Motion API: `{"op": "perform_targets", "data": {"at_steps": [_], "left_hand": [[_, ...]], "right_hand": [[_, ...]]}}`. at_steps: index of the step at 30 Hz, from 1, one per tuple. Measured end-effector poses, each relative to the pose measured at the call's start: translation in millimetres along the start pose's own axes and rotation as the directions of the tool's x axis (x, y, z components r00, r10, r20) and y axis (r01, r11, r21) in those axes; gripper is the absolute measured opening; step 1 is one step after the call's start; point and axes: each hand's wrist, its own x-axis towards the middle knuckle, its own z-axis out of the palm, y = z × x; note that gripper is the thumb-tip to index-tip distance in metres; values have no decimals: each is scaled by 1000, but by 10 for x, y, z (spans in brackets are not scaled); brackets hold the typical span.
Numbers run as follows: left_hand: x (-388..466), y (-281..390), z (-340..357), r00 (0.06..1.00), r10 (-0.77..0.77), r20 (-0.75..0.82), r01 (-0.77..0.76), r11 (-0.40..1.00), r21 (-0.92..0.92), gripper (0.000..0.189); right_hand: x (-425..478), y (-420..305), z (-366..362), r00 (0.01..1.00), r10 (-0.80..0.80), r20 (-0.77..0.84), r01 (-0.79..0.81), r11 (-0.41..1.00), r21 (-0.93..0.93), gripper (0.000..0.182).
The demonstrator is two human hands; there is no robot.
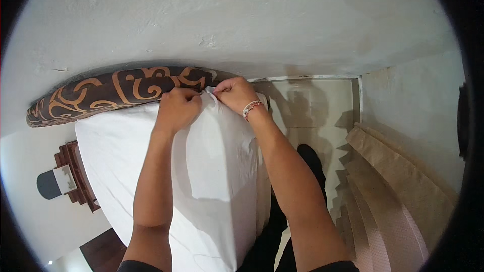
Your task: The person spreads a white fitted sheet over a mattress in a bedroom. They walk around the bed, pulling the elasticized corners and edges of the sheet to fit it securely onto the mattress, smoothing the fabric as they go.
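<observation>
A white sheet (204,166) covers a mattress in front of me and hangs over its right side. My left hand (179,107) grips the sheet's top edge with curled fingers, beside a dark brown headboard or cushion (124,88) with a tan swirl pattern. Close on its right, my right hand (236,92) pinches a gathered fold of the same sheet near the mattress corner. A beaded bracelet (251,109) circles my right wrist. The fingertips of both hands are partly hidden by the fingers and cloth.
A pale wall (264,26) runs behind the patterned piece. At the right lie beige tiles (310,109) and a pleated brown curtain or cloth (393,181). My dark-clad foot (312,158) stands beside the bed. Dark wooden furniture (81,173) is at the far left.
</observation>
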Motion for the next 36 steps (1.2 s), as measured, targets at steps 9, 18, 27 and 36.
{"op": "perform_targets", "data": {"at_steps": [9, 18, 27, 36], "left_hand": [[-150, -150, 202, 915, 60, -399, -200, 926, -320, 16], [-278, -462, 337, 830, 88, -551, -320, 885, -340, 12], [-878, -577, 178, 837, -166, -521, -330, 606, -723, 15], [-3046, -710, 535, 875, -72, -479, -288, 718, -633, 5]], "right_hand": [[222, 122, 153, 978, 101, 184, -124, 985, 123, 46], [147, 104, 188, 974, 209, -87, -153, 893, 423, 28], [-629, 692, -17, 871, 179, -458, 209, 708, 674, 13], [-2188, 778, 221, 876, 137, -462, -15, 966, 257, 17]]}}
